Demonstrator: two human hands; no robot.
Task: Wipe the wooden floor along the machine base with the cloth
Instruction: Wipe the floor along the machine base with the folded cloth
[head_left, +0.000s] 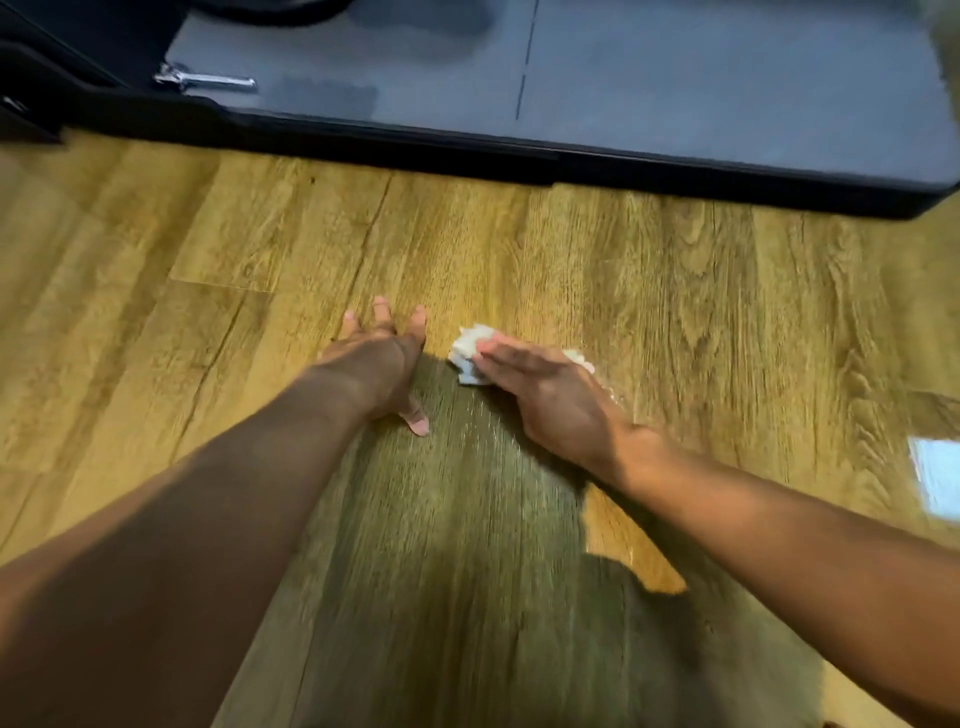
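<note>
Head cam: got the right hand (545, 389) flat on a crumpled white cloth (466, 352), fingers straight and together, pressing it to the wooden floor (675, 291) well short of the machine base (675, 174). Got the left hand (382, 364) just beside, equally far from that base, fingers spread, palm down on bare floor. Kinda blurry though.

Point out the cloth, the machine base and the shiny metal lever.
cloth (469, 347): head view, on its exposed white left end.
machine base (675, 88): head view, on its grey top surface.
metal lever (210, 80): head view, on the middle of its shiny bar.
</note>
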